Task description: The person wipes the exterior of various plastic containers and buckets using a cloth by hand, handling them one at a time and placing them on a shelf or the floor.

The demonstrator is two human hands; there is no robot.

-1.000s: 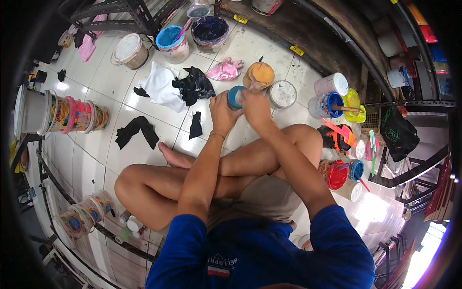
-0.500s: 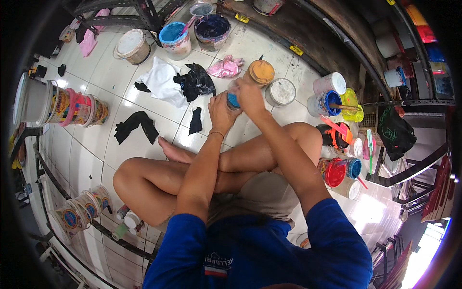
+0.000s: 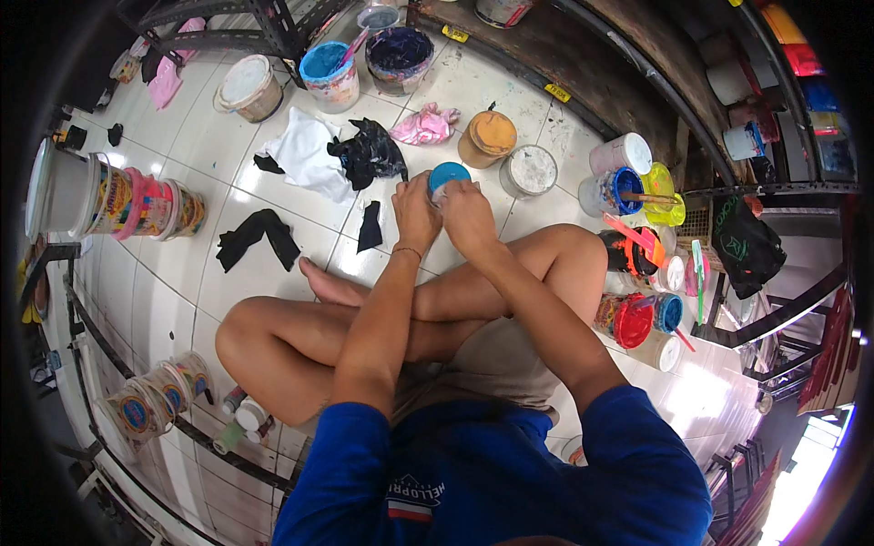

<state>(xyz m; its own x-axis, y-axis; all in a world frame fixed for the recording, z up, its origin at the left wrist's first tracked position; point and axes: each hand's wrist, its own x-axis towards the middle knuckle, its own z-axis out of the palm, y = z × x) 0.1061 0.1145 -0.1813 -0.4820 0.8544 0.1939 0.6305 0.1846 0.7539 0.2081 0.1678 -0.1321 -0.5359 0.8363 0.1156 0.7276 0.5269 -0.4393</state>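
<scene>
A small round jar with a blue top (image 3: pixel 449 174) is between my two hands, above the tiles in front of my crossed legs. My left hand (image 3: pixel 417 211) is wrapped around its left side. My right hand (image 3: pixel 469 217) presses closed against its near right side. Something pale (image 3: pixel 439 195), perhaps a rag, shows at the right fingers; its kind is not clear. Just beyond the jar stands a tub with an orange-yellow lid (image 3: pixel 489 136). Next to it is a tub with a whitish, stained lid (image 3: pixel 531 171).
Black rags (image 3: pixel 369 153), a white cloth (image 3: pixel 305 155) and a pink cloth (image 3: pixel 426 125) lie on the tiles. Paint buckets (image 3: pixel 401 56) stand beyond. Open paint tubs (image 3: pixel 635 323) line my right side under a rack. Stacked pails (image 3: pixel 137 205) stand at the left.
My right hand has come down from over the jar toward its near side. The jar's blue top now shows, and the orange-yellow lid is fully in sight.
</scene>
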